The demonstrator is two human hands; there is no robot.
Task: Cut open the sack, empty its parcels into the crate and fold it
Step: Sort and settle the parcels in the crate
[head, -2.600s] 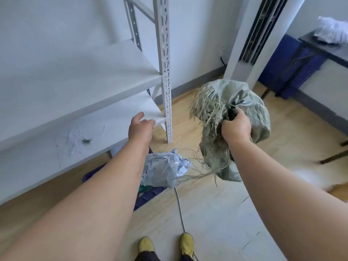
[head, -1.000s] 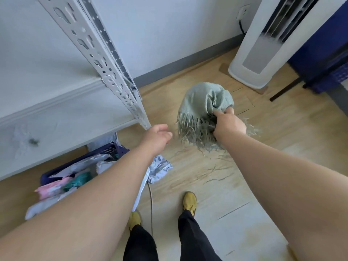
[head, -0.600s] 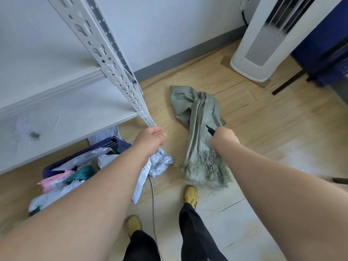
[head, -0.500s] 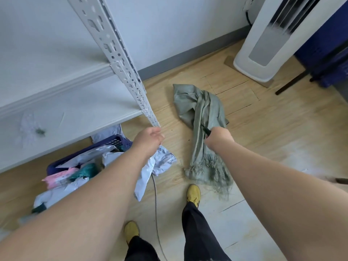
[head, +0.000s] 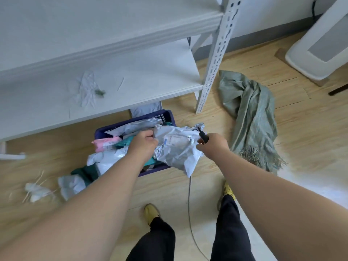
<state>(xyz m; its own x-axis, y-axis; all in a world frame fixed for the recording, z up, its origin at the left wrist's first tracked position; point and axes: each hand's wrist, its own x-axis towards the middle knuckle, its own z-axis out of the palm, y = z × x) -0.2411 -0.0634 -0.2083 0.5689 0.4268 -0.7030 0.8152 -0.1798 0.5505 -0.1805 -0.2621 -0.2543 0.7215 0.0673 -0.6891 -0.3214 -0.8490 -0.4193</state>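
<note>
A large grey parcel (head: 175, 146) is gripped at its edge by the left hand (head: 144, 143), over the blue crate (head: 165, 115). A dark-handled tool (head: 203, 135), possibly a cutter, is clasped in the right hand (head: 213, 146). Beyond, the sack (head: 252, 117) is left crumpled on the floor (head: 310, 129).

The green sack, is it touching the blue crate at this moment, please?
Apart: the head view shows bare floor between the green sack and the blue crate.
</note>
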